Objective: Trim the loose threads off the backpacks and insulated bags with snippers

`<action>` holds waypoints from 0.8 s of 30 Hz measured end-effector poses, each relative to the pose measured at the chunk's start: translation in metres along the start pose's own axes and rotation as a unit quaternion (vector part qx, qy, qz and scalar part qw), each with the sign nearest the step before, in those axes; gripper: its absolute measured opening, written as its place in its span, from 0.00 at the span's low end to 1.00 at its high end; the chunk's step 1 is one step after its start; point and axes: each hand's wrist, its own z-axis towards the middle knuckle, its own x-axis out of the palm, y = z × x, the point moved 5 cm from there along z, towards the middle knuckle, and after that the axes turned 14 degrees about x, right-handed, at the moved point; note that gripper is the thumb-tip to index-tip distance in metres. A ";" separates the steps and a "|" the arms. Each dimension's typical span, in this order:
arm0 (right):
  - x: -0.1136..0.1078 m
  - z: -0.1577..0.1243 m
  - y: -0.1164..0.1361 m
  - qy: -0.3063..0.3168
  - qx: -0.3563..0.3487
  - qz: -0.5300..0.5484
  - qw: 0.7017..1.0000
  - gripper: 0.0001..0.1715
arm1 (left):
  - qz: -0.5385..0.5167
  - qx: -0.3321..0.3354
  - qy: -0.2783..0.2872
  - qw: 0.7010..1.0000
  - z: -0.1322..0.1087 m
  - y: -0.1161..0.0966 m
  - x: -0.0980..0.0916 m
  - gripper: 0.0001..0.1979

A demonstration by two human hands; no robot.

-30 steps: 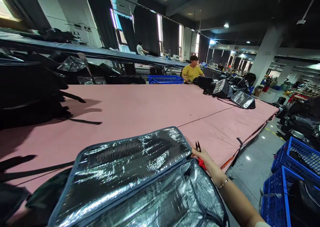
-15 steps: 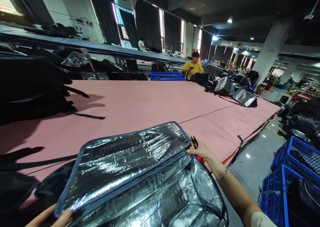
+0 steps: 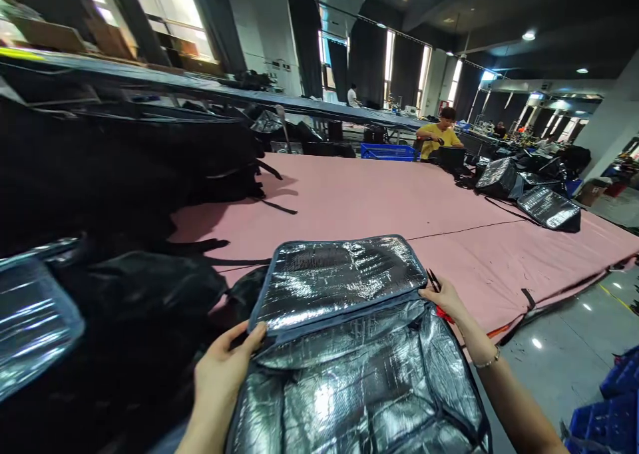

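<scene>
Find the bag (image 3: 349, 387) front and centre, at the near side of the table (image 3: 369, 194); look straight into a crinkled foil lining; cannot tell what bears its weight. Note the lid (image 3: 344, 281), foil-faced and dark-edged, laid back towards the far side; see the left hand (image 3: 224, 364) closed, pinching the lid's left corner between thumb and fingers; see the right hand (image 3: 449, 301) closed too, pinching near the lid's right hinge corner while gripping snips (image 3: 433, 281), tips pointing up and away from the bag.

Judge the bag well made up: lining in, edging round the lid, lid joined along the hinge; count it as opened and spread, not shut; cannot tell what is left to do on it; make out no cut under way at the snips.

To the left, see a foil-faced flap (image 3: 30, 321) and a heap of black bags (image 3: 124, 161), trailing straps (image 3: 279, 206) over the table; at the far right, see more bags (image 3: 549, 209), some showing foil; cannot tell which are finished. Beyond, see a co-worker (image 3: 439, 138) in yellow, near a blue crate (image 3: 388, 152); farther back, a long bench (image 3: 309, 111).
</scene>
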 end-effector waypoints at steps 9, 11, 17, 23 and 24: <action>0.079 0.001 0.051 0.016 -0.136 -0.398 0.907 0.08 | -0.025 0.007 0.022 0.999 -0.007 -0.006 0.001 0.26; 0.101 0.003 0.053 0.052 -0.143 -0.436 0.887 0.12 | -0.027 0.010 0.024 0.999 -0.009 -0.008 0.001 0.26; 0.116 0.018 0.055 0.100 -0.125 -0.451 0.878 0.09 | -0.036 0.004 0.031 0.999 -0.013 -0.013 0.001 0.29; 0.112 0.030 0.058 0.115 -0.109 -0.355 0.921 0.19 | -0.028 -0.013 0.044 0.999 -0.007 -0.007 0.001 0.30; 0.111 0.031 0.057 0.112 -0.105 -0.339 0.928 0.19 | -0.025 -0.017 0.048 0.998 -0.004 -0.005 0.001 0.31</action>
